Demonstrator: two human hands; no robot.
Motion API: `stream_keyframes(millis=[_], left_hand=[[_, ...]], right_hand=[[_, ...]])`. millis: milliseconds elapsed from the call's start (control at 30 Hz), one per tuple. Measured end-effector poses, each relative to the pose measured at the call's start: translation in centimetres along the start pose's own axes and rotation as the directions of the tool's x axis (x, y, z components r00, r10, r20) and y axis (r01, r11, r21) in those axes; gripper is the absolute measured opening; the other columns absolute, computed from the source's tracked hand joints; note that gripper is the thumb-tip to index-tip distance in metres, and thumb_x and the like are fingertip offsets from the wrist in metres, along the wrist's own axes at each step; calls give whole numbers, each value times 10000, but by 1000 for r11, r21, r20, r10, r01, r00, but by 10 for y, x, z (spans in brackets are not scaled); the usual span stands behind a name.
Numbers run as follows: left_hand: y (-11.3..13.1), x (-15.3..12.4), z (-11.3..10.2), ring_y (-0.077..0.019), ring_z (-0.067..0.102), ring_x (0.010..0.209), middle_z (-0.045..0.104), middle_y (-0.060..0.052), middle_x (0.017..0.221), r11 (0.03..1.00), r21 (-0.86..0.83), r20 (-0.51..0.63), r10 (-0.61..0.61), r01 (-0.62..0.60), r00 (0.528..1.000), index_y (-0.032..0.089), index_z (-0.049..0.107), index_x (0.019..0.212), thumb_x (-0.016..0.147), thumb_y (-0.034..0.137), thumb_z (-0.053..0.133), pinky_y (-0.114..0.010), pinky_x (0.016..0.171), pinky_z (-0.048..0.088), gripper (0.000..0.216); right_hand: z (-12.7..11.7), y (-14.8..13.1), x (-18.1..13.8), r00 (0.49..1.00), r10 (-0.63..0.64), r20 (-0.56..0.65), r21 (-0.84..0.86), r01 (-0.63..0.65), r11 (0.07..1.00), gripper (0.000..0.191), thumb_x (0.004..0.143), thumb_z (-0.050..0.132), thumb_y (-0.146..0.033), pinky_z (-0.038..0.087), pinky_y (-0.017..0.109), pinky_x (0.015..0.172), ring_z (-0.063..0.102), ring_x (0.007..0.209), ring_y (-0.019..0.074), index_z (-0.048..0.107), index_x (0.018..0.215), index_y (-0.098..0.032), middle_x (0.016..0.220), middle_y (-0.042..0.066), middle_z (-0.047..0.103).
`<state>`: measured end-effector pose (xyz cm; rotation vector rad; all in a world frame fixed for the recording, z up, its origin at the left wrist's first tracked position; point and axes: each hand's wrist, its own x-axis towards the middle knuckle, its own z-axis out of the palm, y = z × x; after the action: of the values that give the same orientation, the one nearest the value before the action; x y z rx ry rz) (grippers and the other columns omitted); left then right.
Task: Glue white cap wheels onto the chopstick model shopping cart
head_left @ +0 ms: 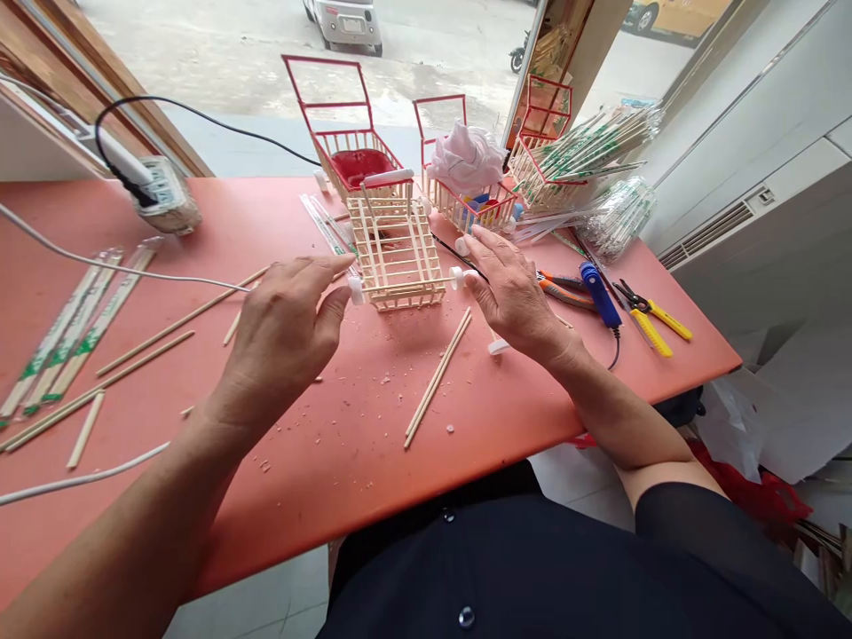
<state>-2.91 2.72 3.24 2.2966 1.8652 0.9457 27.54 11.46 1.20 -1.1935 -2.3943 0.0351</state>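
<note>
Between my hands a small cart frame made of wooden sticks (399, 253) lies on the table, with a thin axle stick across its near end. A white wheel (356, 290) sits at the axle's left end and another white wheel (456, 278) at its right end. My left hand (283, 324) is beside the left wheel, fingers stretched forward and thumb apart. Over on the right, my right hand (512, 288) is spread by the other wheel, its thumb close to it; contact is unclear. A pair of bare sticks (437, 377) lies nearer to me.
Behind stand red-trimmed stick carts (346, 142), one holding a white cloth (468, 158). Wrapped chopsticks (86, 324) lie left, near a white cable (86, 479). Yellow-handled pliers (652, 319) and a blue-handled corded tool (599, 295) are right. Wood chips dot the pink table (319, 497).
</note>
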Motion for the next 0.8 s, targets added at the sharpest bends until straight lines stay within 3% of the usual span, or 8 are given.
stream_keyframes(millis=[233,367,567,800], left_hand=[[1,1,-2,-353,760,1361,842,-143,1423,1000,23,28,-16,15,999,156,777,1474,1133,364,515,-506,1201,588,478],[4,1,-4,-374,761,1353,834,-178,1418,999,27,59,-45,43,997,128,774,1493,1113,398,489,-517,1190,584,546],[4,2,-6,-370,771,1383,823,-188,1459,997,1,86,-72,72,994,98,772,1490,1091,461,530,-495,1220,574,591],[0,4,-4,-384,799,1306,810,-175,1489,993,-41,130,-108,114,986,137,737,1515,1030,483,568,-566,1192,597,619]], right_hand=[[-7,-7,0,997,74,30,-30,-73,997,628,1204,401,-413,385,624,1407,484,1706,375,555,1739,-123,1832,185,532],[-14,-15,-1,991,116,62,-38,-114,993,597,1223,374,-386,404,554,1372,517,1679,349,565,1726,-127,1791,192,584],[-20,-26,0,972,178,154,-66,-170,983,564,1261,347,-446,453,461,1169,718,1414,348,713,1554,-134,1538,207,781],[-23,-34,0,956,191,222,-89,-175,981,520,1267,378,-444,389,408,1027,767,1248,331,747,1448,-127,1355,175,855]])
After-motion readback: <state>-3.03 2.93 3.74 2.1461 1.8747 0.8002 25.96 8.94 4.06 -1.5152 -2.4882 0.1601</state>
